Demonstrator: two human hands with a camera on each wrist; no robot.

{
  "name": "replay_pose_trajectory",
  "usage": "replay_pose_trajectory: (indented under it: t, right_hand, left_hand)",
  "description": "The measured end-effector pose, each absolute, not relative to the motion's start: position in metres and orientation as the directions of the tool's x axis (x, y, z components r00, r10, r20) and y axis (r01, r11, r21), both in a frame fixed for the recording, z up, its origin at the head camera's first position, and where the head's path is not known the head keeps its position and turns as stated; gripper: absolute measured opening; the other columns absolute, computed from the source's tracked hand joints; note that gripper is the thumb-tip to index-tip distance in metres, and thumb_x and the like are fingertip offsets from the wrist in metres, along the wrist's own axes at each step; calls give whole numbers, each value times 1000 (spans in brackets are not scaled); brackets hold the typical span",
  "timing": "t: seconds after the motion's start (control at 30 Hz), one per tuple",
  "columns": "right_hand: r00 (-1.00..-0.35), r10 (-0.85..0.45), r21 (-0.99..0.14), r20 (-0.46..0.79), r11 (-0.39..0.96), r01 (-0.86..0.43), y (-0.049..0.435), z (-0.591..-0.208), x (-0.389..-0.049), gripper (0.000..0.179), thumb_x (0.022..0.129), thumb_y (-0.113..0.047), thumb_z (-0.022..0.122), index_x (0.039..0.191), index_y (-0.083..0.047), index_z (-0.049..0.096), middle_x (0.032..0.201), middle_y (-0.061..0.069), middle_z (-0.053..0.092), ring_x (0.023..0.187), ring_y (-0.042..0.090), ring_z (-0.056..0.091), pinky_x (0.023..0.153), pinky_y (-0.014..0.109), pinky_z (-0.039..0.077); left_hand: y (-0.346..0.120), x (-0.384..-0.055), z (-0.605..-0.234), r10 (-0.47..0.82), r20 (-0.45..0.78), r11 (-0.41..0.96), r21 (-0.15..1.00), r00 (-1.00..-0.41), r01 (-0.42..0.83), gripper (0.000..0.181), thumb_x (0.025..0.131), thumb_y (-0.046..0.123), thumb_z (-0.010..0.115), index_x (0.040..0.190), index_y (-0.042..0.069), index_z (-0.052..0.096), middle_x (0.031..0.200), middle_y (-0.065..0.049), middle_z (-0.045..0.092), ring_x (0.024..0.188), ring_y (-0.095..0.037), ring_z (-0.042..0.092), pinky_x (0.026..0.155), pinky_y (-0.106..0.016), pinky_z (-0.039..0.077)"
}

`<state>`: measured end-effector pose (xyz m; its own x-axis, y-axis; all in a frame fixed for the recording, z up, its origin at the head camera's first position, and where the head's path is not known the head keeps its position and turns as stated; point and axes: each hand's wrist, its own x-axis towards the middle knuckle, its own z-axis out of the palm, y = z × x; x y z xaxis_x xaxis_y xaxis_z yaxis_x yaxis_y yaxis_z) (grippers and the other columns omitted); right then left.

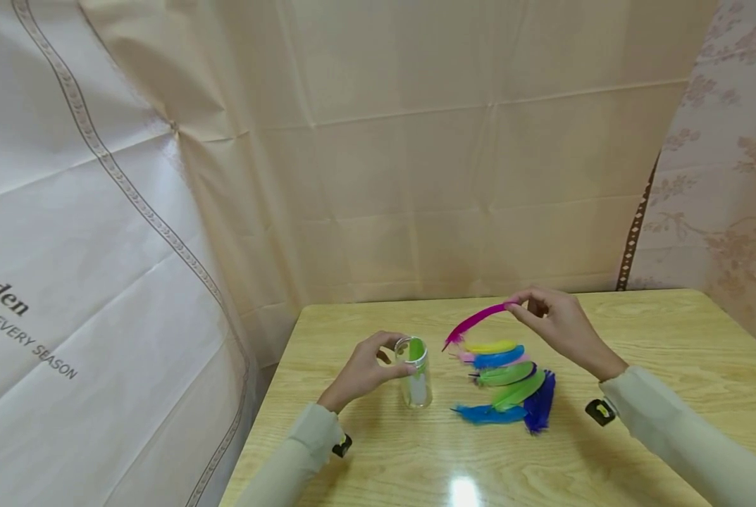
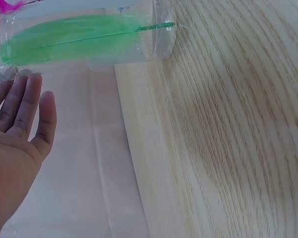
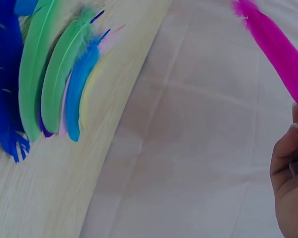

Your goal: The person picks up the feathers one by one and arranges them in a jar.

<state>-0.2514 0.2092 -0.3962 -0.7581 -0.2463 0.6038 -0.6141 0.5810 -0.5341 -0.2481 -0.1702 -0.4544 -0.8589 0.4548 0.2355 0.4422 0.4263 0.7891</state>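
My left hand (image 1: 363, 370) grips a clear jar (image 1: 418, 391) near its rim, thumb on the near side and fingers on the far side. The jar stands upright on the table, and inside it a green feather (image 2: 74, 38) shows through the wall, quill end down. Between thumb and fingertips, my right hand (image 1: 561, 329) pinches a magenta feather (image 1: 478, 322) by one end. That feather hangs in the air above the loose feathers, its fluffy end pointing left towards the jar. In the right wrist view, the magenta feather (image 3: 280, 52) slants up and left from the fingers.
Right of the jar lie a yellow feather (image 1: 490, 347), a blue feather (image 1: 498, 358), a green feather (image 1: 518, 391), a dark blue feather (image 1: 540, 403) and another blue feather (image 1: 490, 415), some overlapping. A beige cloth (image 1: 416, 176) hangs behind the wooden table (image 1: 378, 465).
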Motion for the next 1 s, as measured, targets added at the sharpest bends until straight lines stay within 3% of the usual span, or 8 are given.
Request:
replay_pose_trajectory:
  t: [0.33,0.83,1.0]
  right_hand:
    - [-747,-229,-540,625,564,-624,199,-392,-253,6,99,-15,71,104,-16,75,67,-5,53,55,12,45,47,25,36]
    - [-735,-215,-558,643,526,-642,187,-390,-255,6,98,-12,72,103,-13,75,66,-4,52,53,12,42,45,25,34]
    - [-732,-219,-561,645,515,-648,183,-389,-255,6,98,-13,73,103,-14,75,66,-4,53,53,11,42,45,25,33]
  left_hand:
    - [-170,-247,-454,451,233,436,785,-862,440,49,89,42,82,133,29,64,123,2,66,109,-15,58,92,-43,53]
    - [-168,-247,-452,450,225,419,801,-864,427,49,88,40,83,131,25,65,122,0,65,109,-17,58,95,-54,51]
    - [-168,-247,-452,448,226,427,796,-865,429,49,88,40,83,132,26,65,121,1,66,109,-17,58,95,-52,52]
